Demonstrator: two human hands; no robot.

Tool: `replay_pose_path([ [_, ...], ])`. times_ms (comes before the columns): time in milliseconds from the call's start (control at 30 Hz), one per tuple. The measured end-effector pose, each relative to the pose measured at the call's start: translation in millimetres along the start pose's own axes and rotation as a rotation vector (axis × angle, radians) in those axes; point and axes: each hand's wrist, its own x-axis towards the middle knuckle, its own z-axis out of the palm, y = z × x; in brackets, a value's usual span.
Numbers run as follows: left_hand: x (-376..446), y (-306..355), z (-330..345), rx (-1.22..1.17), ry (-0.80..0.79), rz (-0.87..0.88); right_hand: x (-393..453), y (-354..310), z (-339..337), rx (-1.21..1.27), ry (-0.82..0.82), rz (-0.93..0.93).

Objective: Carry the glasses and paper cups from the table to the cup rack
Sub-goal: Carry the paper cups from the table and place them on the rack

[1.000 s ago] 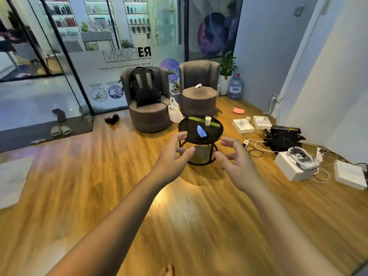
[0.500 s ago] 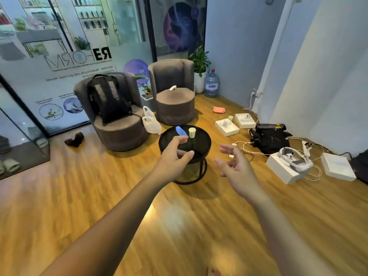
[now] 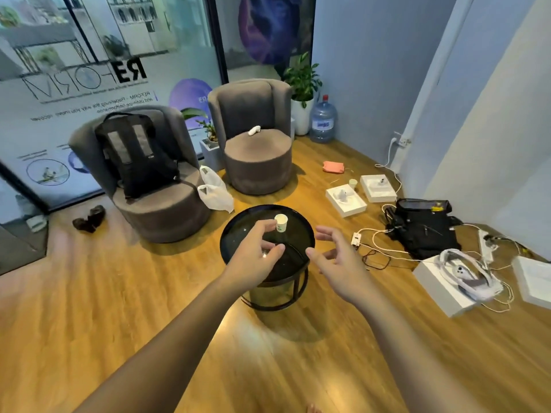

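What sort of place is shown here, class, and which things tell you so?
Probably a shop's or clinic's waiting lounge: two grey armchairs beside a round black table, a lettered glass front, and a water bottle.

Wood floor (image 3: 89,308), 2 grey armchairs (image 3: 256,138), glass wall (image 3: 89,55).

Both forearms are bare, with no sleeve in view. The left hand (image 3: 253,257) and right hand (image 3: 337,263) wear no gloves; no ring or watch shows, though blur may hide one. A bare toe (image 3: 313,409) shows below.
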Motion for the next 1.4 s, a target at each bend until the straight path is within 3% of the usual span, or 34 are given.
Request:
replay_pose_path([
  [333,140.4,-84.0,49.6,-0.063,-0.017,-0.18,145.8,80.5,18.7,-0.08,-0.129,0.143],
  [700,348.0,-232.1,74.0,-0.048,-0.048,-0.377,352.0,201.4,85.0,-0.122,-0.136,0.373],
  [867,414.3,-308.5,90.1,0.026,-0.144,-0.486,435.3,266.3,132.1,-0.117,-0.16,0.456],
  [1067,460.6,-388.2,125.9,0.117,-0.29,-0.552,486.9,347.0,180.6,-0.214,-0.144,0.522],
  [1400,505.0,-443.3,174.6,0.157,-0.329,-0.572,532.7,434.1,223.3,-0.344,-0.147,0.6],
])
